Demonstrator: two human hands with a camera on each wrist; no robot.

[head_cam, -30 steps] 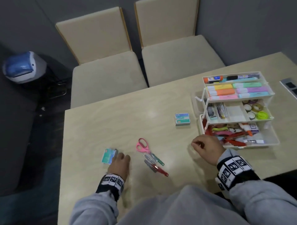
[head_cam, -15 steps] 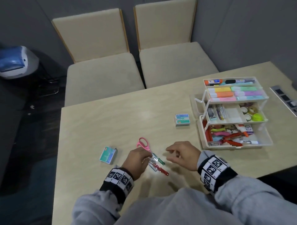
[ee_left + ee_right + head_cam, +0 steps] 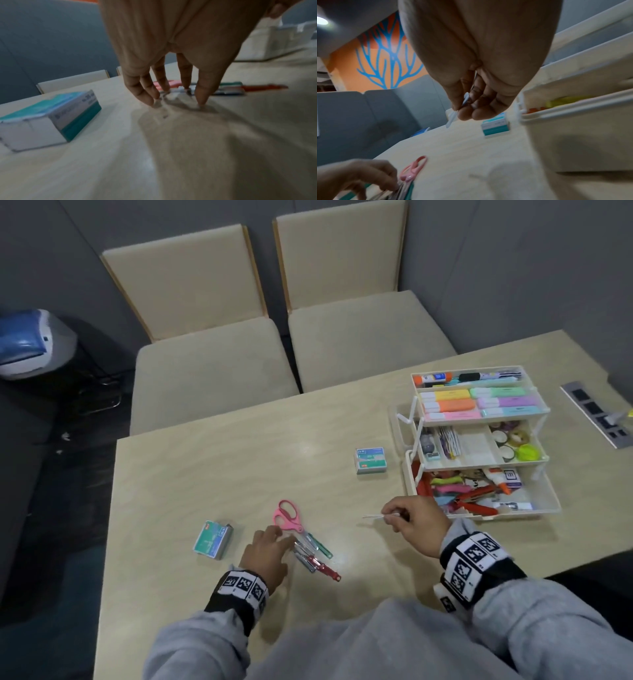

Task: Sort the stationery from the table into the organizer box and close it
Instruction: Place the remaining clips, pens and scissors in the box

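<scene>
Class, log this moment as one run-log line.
right hand: pinches thin white strip | left hand: fingertips at cutters | organizer: open

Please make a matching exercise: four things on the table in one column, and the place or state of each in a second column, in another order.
1. pink scissors
2. thin white strip
3. organizer box
4. left hand

a. open, trays fanned out
b. pinched by the right hand
c. lying flat on the table
d. fingers touching the clips beside the scissors

Pairs: 1-c, 2-b, 3-a, 4-d
</scene>
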